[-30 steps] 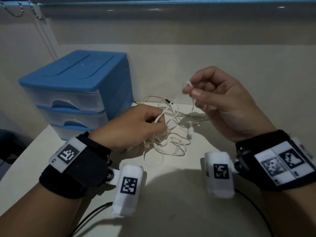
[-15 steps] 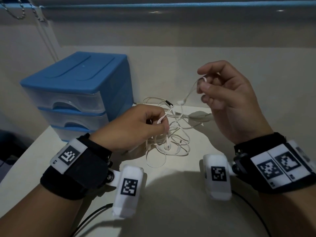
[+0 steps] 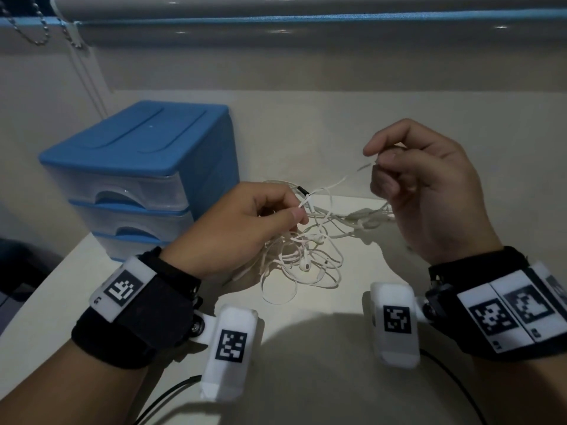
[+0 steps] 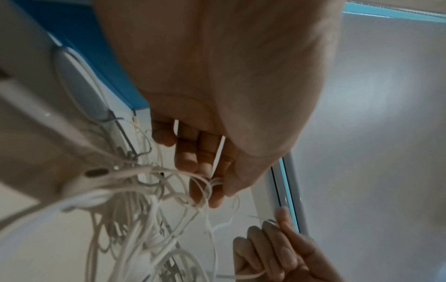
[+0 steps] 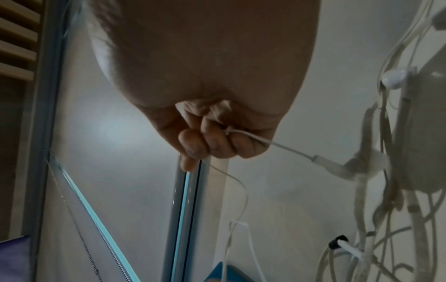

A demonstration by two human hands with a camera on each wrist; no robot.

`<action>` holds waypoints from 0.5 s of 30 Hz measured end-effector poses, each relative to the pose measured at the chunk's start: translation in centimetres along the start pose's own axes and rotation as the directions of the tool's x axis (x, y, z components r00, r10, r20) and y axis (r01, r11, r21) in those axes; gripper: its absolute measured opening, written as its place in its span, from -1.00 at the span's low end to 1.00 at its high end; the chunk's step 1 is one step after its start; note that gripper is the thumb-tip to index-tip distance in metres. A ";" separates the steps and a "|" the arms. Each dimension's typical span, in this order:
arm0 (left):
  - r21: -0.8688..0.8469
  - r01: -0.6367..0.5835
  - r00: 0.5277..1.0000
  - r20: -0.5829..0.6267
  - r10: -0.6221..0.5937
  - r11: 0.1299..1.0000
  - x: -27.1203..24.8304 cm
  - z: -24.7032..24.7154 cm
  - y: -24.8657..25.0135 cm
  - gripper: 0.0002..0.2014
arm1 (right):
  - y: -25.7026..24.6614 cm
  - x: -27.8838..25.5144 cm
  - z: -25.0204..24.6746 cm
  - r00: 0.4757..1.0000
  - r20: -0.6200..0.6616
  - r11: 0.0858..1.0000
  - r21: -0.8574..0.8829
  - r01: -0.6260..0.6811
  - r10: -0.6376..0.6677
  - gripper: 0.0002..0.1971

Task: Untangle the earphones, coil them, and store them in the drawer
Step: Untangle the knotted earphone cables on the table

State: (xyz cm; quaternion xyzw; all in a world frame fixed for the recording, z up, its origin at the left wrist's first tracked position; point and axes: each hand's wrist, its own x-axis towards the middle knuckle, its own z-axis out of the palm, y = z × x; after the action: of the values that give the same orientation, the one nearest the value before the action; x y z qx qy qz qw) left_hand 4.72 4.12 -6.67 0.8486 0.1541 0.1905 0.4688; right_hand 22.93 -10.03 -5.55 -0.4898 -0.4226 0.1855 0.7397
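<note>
A tangled heap of white earphones (image 3: 306, 253) lies on the pale table (image 3: 306, 378) between my hands, one earbud (image 3: 304, 265) at its front. My left hand (image 3: 294, 214) pinches a strand of the cable close to the heap; the left wrist view shows several strands (image 4: 212, 183) caught between its fingertips. My right hand (image 3: 376, 162) is raised to the right and pinches the same cable higher up, so a thin strand (image 3: 337, 182) stretches between both hands. In the right wrist view the cable (image 5: 253, 137) leaves the curled fingers (image 5: 210, 145) toward the tangle.
A blue plastic drawer unit (image 3: 138, 179) with clear drawer fronts, all closed, stands at the table's left rear. A wall and a window frame with a bead chain (image 3: 36, 35) rise behind. Black cables (image 3: 165, 397) run along the table's near edge.
My right hand has lowered slightly and moved right, drawing the strand taut from the heap. The left hand has stayed put, still pinching the cable.
</note>
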 end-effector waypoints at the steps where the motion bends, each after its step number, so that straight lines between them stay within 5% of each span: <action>1: -0.026 -0.010 1.000 -0.006 0.009 1.000 0.0 0.1 0.1 -0.86 | 0.2 0.0 0.0 1.000 0.001 0.998 -0.055 -0.029 0.029 -0.79; 7: -0.057 -0.072 0.996 -0.056 0.069 0.996 -0.1 0.2 0.5 -0.86 | 1.4 -0.2 0.2 0.971 0.138 0.883 -0.456 -0.113 0.196 -0.95; 15: -0.099 -0.072 0.993 -0.096 0.062 0.992 0.2 0.1 0.1 -0.89 | 1.7 -0.5 0.5 0.952 0.211 0.899 -0.422 -0.114 0.220 -0.91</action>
State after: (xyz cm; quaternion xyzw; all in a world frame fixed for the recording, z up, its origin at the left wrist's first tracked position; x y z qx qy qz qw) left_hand 4.96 4.04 -6.59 0.8185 0.1370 0.2529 0.4974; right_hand 22.45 -9.27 -7.15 -0.6391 -0.4989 0.2182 0.5433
